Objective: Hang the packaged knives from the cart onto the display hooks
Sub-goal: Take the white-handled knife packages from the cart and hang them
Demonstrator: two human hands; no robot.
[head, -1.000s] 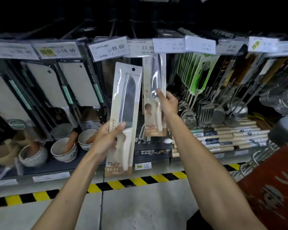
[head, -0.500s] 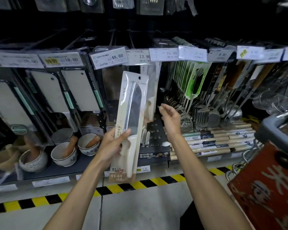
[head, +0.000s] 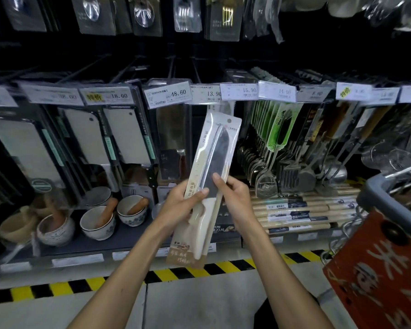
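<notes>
Holding the long beige-and-clear packaged knife [head: 214, 162] at mid-frame, your left hand [head: 179, 206] and right hand [head: 236, 198] pinch its middle with curled fingers [head: 217, 179], so hanging comes next: steer its top hole [head: 229, 120] onto a display hook.

Head-worn view, forward-down, near display shelves [head: 128, 243]

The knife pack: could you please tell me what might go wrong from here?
The left hand and right hand grip the knife pack mid-length, far below its hang hole, so the top may sway and miss the hook. Price tags crowd the hook ends; it could snag there.
</notes>
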